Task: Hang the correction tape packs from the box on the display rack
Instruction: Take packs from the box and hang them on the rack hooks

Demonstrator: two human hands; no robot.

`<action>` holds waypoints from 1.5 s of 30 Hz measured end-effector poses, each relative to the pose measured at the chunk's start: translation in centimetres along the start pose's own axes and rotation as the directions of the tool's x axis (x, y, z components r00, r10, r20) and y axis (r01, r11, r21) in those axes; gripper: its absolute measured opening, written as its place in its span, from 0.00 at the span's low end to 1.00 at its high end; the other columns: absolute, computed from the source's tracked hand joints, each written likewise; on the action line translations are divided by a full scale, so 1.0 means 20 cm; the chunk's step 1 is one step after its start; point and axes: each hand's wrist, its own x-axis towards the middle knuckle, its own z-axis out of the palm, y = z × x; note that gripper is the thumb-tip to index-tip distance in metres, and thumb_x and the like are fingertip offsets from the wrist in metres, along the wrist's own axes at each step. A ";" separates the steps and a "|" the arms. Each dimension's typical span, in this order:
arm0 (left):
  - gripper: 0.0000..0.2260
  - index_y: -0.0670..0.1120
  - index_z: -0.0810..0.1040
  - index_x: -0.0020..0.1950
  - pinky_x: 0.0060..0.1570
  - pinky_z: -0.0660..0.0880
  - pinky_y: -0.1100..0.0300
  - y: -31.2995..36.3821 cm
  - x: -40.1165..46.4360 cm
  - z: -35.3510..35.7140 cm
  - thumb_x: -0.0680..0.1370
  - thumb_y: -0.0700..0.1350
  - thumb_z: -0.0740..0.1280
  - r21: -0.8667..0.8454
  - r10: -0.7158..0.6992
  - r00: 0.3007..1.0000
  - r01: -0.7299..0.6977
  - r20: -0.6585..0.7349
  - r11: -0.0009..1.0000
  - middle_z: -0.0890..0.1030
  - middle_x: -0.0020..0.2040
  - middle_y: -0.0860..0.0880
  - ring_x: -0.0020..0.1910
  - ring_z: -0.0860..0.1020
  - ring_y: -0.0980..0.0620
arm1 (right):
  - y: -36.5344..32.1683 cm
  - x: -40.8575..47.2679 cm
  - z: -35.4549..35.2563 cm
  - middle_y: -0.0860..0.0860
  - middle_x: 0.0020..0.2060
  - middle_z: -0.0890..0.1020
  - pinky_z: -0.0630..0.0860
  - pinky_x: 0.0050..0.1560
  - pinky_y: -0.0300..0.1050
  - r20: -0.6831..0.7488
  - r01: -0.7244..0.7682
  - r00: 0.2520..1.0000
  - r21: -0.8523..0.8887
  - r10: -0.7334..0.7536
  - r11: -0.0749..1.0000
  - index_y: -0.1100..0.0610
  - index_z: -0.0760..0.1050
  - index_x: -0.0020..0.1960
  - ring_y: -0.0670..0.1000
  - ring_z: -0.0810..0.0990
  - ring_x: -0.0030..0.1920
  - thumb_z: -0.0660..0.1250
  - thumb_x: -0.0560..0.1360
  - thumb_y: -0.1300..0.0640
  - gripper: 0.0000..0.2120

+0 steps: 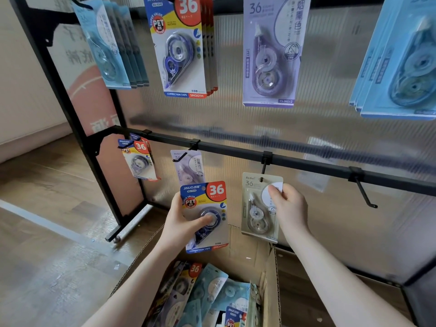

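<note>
Right hand [289, 207] pinches beige pack [259, 208], its hole at the hook [263, 167], 12 o'clock; slide it fully on, level. Left hand [181, 223] grips blue pack [205, 215], 9 o'clock. Box [271, 291] at 6 o'clock.

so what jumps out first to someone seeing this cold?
The two hands at centre: the left hand grips a blue JINUO pack with a red 36 badge, and the right hand holds a beige pack at a hook on the lower black rail. Below them sits an open cardboard box full of packs; more packs hang in rows along the top.
</note>
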 end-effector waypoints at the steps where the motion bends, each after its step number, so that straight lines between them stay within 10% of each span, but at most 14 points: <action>1: 0.27 0.52 0.70 0.59 0.49 0.80 0.56 0.00 0.00 0.00 0.67 0.36 0.77 -0.003 0.001 1.000 -0.001 -0.003 1.000 0.82 0.52 0.51 0.51 0.82 0.54 | 0.00 0.02 0.01 0.58 0.33 0.75 0.63 0.35 0.44 0.002 -0.008 1.000 -0.031 0.008 0.999 0.67 0.73 0.42 0.51 0.69 0.35 0.63 0.77 0.55 0.14; 18: 0.25 0.56 0.69 0.54 0.42 0.79 0.63 0.15 -0.08 -0.18 0.68 0.36 0.76 -0.046 0.044 0.988 -0.051 -0.145 0.998 0.81 0.51 0.54 0.48 0.82 0.60 | -0.09 -0.05 -0.04 0.57 0.60 0.76 0.66 0.43 0.43 -0.076 -0.066 0.996 -0.440 0.036 0.896 0.60 0.67 0.68 0.56 0.75 0.50 0.62 0.79 0.51 0.21; 26: 0.25 0.54 0.69 0.56 0.44 0.80 0.62 0.20 -0.09 -0.35 0.68 0.34 0.76 -0.037 0.098 0.982 -0.105 -0.159 0.994 0.80 0.52 0.53 0.48 0.81 0.61 | -0.09 -0.20 0.04 0.57 0.57 0.77 0.71 0.44 0.46 -0.177 -0.138 0.981 -0.381 0.075 0.914 0.58 0.69 0.61 0.59 0.76 0.51 0.63 0.78 0.52 0.15; 45: 0.28 0.50 0.67 0.60 0.47 0.80 0.60 0.00 0.29 -0.88 0.68 0.35 0.76 -0.002 0.075 0.984 -0.077 -0.159 0.997 0.79 0.56 0.49 0.52 0.81 0.56 | -0.13 -0.25 0.61 0.52 0.58 0.78 0.72 0.45 0.44 0.220 0.221 0.969 -0.584 -0.109 0.781 0.55 0.74 0.60 0.55 0.76 0.54 0.61 0.78 0.51 0.13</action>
